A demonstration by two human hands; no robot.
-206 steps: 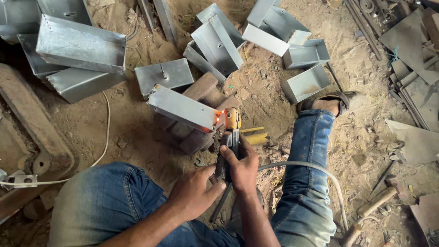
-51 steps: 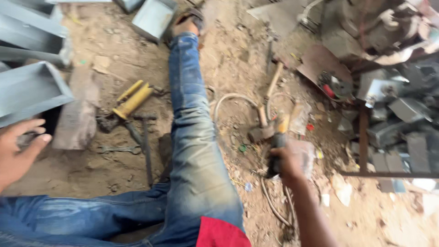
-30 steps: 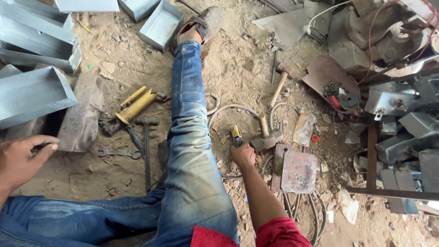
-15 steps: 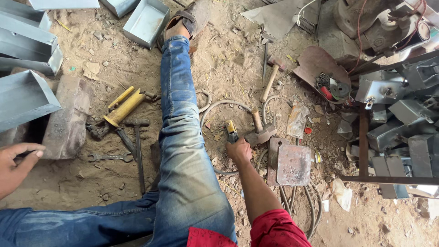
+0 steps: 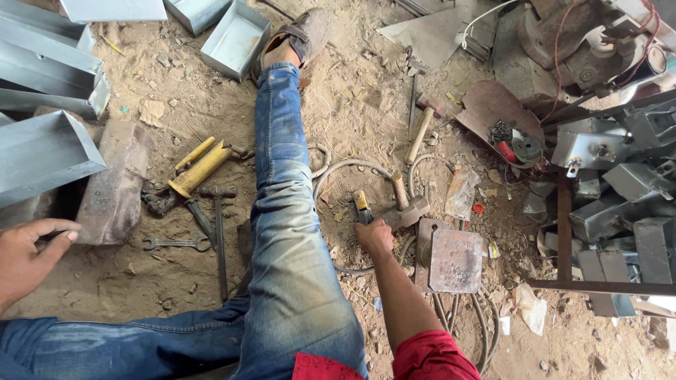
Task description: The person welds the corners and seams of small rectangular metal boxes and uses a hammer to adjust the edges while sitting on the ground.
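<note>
— Two hands show in the head view, well apart. What does the right hand [image 5: 373, 236] hold?

— Its grip is wrapped round a yellow-and-black handled tool [image 5: 362, 207], on the sandy floor [image 5: 352, 105] just beside the hammer [image 5: 405, 204] and the rusty steel plate [image 5: 454, 259]. Half a second back the hand sat in nearly the same spot with the tool — so the reach has ended and the grasp has settled.

— And the left hand [image 5: 28, 257]?

— Empty, fingers loosely spread, near the grey block [image 5: 113, 186] and the folded metal tray [image 5: 42, 155]. It has barely shifted. A spanner [image 5: 176, 243] and a yellow-handled tool [image 5: 201, 169] lie between it and the outstretched jeans leg [image 5: 289, 211].
</note>
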